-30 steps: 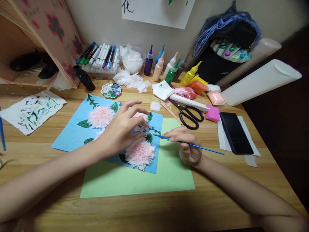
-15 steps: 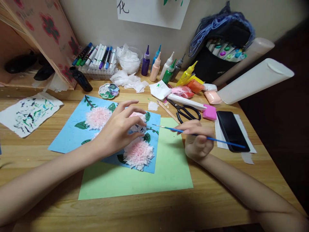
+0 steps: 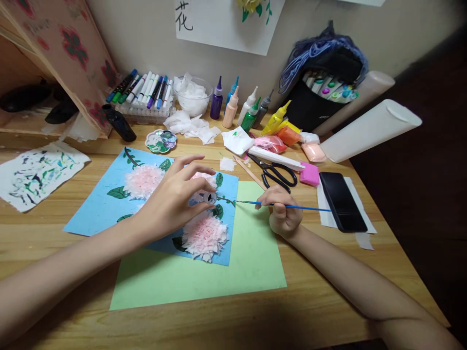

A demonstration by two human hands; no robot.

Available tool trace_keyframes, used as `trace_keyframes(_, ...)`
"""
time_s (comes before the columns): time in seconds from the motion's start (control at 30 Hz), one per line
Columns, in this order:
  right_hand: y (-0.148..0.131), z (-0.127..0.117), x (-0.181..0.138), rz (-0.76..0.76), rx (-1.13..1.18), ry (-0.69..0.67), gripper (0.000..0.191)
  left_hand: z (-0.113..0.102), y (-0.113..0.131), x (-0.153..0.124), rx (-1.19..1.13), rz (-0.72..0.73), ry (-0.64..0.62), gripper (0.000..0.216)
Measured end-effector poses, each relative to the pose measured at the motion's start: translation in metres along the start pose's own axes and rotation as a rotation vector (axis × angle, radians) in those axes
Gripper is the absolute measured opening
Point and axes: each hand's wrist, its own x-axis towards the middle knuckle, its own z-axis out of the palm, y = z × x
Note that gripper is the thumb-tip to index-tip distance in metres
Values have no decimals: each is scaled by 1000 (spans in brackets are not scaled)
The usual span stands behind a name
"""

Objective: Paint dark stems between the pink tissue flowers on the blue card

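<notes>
My left hand (image 3: 182,192) reaches over the blue sheet (image 3: 93,206), pinching a small white round piece with dark marks (image 3: 209,198) between thumb and fingers. What exactly that piece is I cannot make out. In my right hand (image 3: 282,211) is a thin blue paintbrush (image 3: 310,208), its tip pointing left at the sheet's right edge, by a painted twig (image 3: 226,199). Whether the tip touches the paper I cannot tell. Pink-white ruffled paper flowers (image 3: 205,236) and dark green painted leaves (image 3: 117,193) cover the sheet, partly hidden by my left hand. Light green paper (image 3: 197,287) lies underneath.
Behind the sheet are a paint palette (image 3: 160,141), squeeze bottles of paint (image 3: 229,114), markers (image 3: 146,90) and a bowl of tissue (image 3: 191,97). Scissors (image 3: 275,171) and a phone (image 3: 343,201) lie to the right. A paint-smeared cloth or paper (image 3: 42,172) lies left.
My right hand has moved the paintbrush left and slightly down, bringing its tip to the blue sheet's edge. My left hand keeps its pinch. The view has shifted a little.
</notes>
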Motion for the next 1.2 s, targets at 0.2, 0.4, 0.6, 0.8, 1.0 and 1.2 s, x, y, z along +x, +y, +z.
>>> trace_keyframes(0.2, 0, -1, -2, -26, -39, -60, 23, -1, 0, 0, 4, -4, 10, 13)
trace_keyframes(0.4, -2, -2, -3, -22, -51, -64, 22, -2, -1, 1, 10, 3, 20, 13)
trace_keyframes(0.6, -2, -2, -4, -35, -35, -69, 22, -3, 0, 2, 10, -3, 23, 12)
trace_keyframes(0.8, -3, -2, -7, -53, -40, -57, 22, -2, -1, 1, 5, 5, 29, 11)
trace_keyframes(1.0, -1, 0, -4, -50, -44, -32, 21, -4, 1, 1, 14, -3, 28, 11)
trace_keyframes(1.2, -2, -1, -2, -20, -53, -46, 23, -4, 0, 2, 10, -2, 30, 13)
